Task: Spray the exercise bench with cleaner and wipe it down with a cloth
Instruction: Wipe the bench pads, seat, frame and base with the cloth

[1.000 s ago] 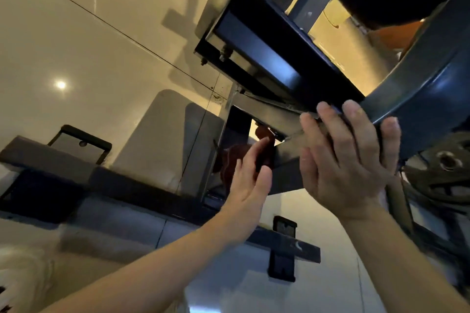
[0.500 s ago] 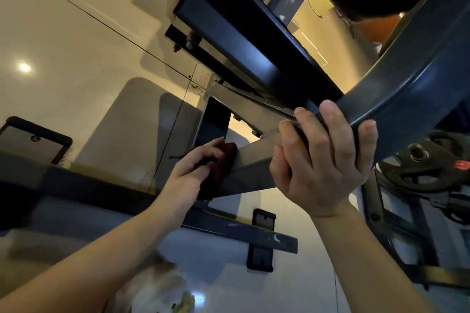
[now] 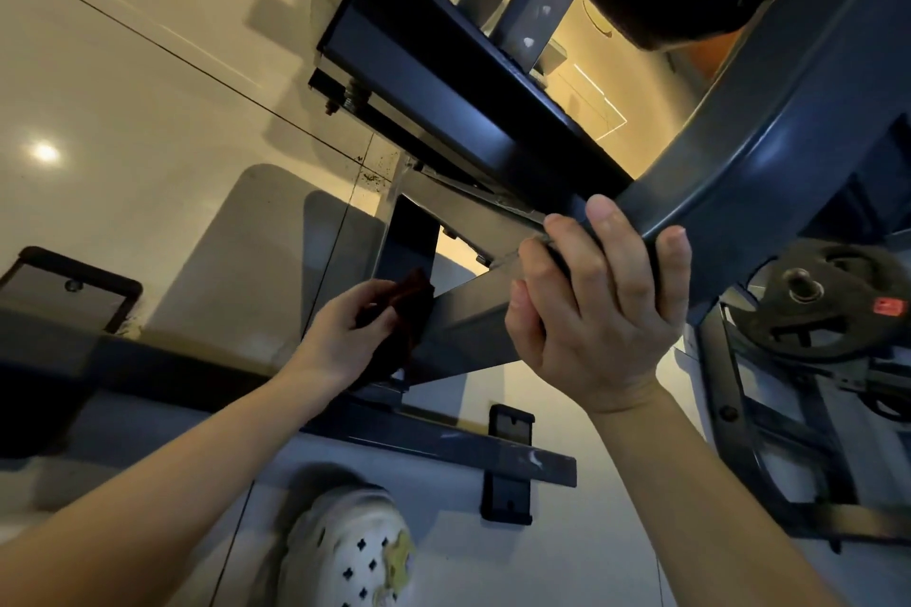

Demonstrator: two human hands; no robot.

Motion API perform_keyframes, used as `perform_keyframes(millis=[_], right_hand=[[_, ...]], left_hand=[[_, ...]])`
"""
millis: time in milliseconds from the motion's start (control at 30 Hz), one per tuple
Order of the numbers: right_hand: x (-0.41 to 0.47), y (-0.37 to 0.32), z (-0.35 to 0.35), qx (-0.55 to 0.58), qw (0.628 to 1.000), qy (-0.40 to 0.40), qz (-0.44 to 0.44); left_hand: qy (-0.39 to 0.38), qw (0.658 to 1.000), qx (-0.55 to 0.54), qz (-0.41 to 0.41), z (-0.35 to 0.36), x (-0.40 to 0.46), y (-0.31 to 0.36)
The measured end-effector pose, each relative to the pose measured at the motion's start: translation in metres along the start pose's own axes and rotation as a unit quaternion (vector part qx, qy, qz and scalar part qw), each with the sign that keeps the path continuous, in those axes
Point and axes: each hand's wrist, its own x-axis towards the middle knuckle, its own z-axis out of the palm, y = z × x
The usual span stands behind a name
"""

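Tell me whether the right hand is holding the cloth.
No: the right hand grips the bench frame, while the left hand holds the dark cloth.

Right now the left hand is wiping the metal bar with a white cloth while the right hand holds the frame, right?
Not quite: in the head view the cloth is dark, not white. The left hand presses it on the bar; the right hand grips the frame.

floor: we're looking at glossy pale tiles (image 3: pixel 148 123) with thin dark grout lines
light: we see a ceiling lamp's bright reflection (image 3: pixel 45 152) on the left
gear: weight plate (image 3: pixel 828 301) with a red tag sits far right
shoe: white clog (image 3: pixel 352 552) down low
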Motion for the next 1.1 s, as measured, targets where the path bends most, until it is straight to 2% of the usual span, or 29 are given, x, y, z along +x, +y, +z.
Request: perform_keyframes(millis=[100,167,233,333,367,400,433,467,500,567,633,700,900,933,1100], right_hand=[[0.001,-0.001,-0.003,0.012,1.0,-0.017,0.004],[0.002,0.0,-0.004,0.01,1.0,-0.022,0.004],[0.002,0.001,-0.004,0.01,1.0,-0.02,0.006],[0.003,0.0,-0.001,0.02,1.0,-0.003,0.005],[0.003,0.001,-0.001,0.021,1.0,-0.002,0.003],[0.003,0.002,-0.002,0.022,1.0,-0.006,0.0],[0.002,0.002,-0.003,0.025,1.0,-0.012,-0.004],[0.001,0.002,-0.004,0.028,0.999,-0.02,-0.004],[0.0,0.0,-0.006,0.031,0.999,-0.029,0.003],[-0.002,-0.008,-0.009,0.04,0.998,-0.048,0.03],[-0.012,-0.02,-0.011,0.051,0.995,-0.077,0.033],[-0.024,-0.03,-0.009,0.066,0.992,-0.111,0.011],[-0.032,-0.035,-0.001,0.096,0.983,-0.152,0.026],[-0.032,-0.035,-0.002,0.085,0.985,-0.149,0.017],[-0.026,-0.029,-0.006,-0.003,0.993,-0.118,-0.024]], left_hand=[[0.116,0.992,-0.045,-0.009,0.001,-0.005,0.007],[0.162,0.985,-0.05,0.024,-0.005,-0.006,0.006],[0.13,0.987,0.013,0.095,-0.012,0.001,-0.001],[-0.003,0.962,0.176,0.209,-0.019,0.035,-0.021],[-0.081,0.939,0.255,0.218,-0.016,0.052,-0.025],[-0.165,0.89,0.374,0.202,-0.012,0.067,-0.027],[-0.234,0.817,0.5,0.168,-0.007,0.082,-0.03],[-0.267,0.746,0.593,0.142,-0.004,0.093,-0.031],[-0.268,0.698,0.65,0.139,-0.003,0.1,-0.034],[-0.239,0.654,0.699,0.159,-0.003,0.104,-0.037],[-0.224,0.653,0.708,0.15,-0.002,0.105,-0.037],[-0.208,0.672,0.701,0.116,0.002,0.11,-0.037],[-0.1,0.794,0.594,0.082,0.029,0.128,-0.054],[-0.097,0.794,0.594,0.084,0.03,0.13,-0.052],[-0.14,0.739,0.642,0.152,0.003,0.116,-0.038]])
